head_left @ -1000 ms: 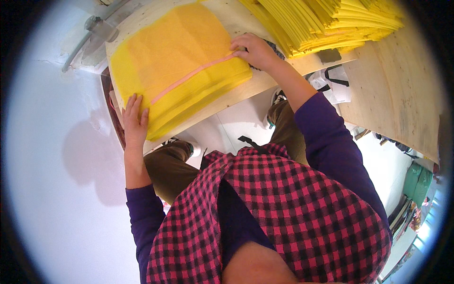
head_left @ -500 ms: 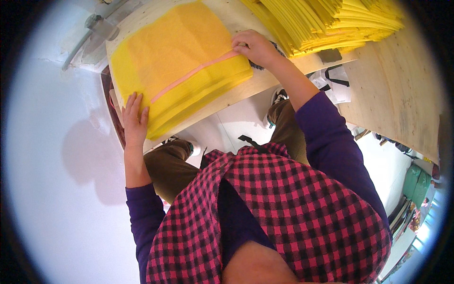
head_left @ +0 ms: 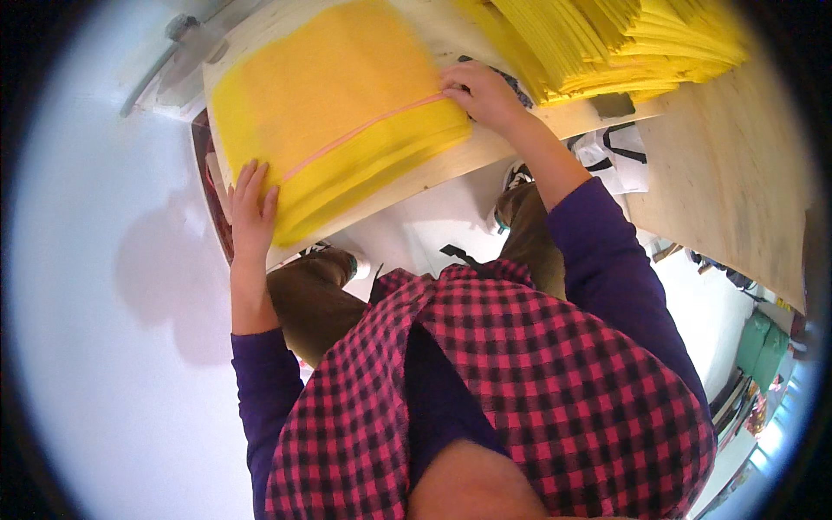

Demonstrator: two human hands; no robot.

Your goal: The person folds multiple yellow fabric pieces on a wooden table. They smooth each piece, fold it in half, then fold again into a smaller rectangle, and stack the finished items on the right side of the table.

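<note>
A yellow fabric sheet point(head_left: 373, 165) lies flat on the wooden table, its upper part point(head_left: 338, 78) looking more orange. Across it, slanting up to the right, runs a narrow pink strip point(head_left: 364, 130). My right hand point(head_left: 485, 94) pinches the strip's right end at the fabric's right edge, thumb and fingers together. My left hand point(head_left: 251, 208) rests at the left edge beside the strip's lower end, fingers stretched out over the fabric's border. Whether the strip is a separate band or a folded edge, I cannot tell.
A tall pile of folded yellow fabric point(head_left: 607, 52) stands at the back right. Under it lies a small dark block point(head_left: 613, 105). A second wooden surface point(head_left: 728, 173) extends on the right. White bags with black straps point(head_left: 620, 156) sit below the table. A wall point(head_left: 104, 260) borders the left.
The whole view has shifted slightly. The pink strip looks narrower and straighter than before. Both hands keep to their places at the strip's two ends.
</note>
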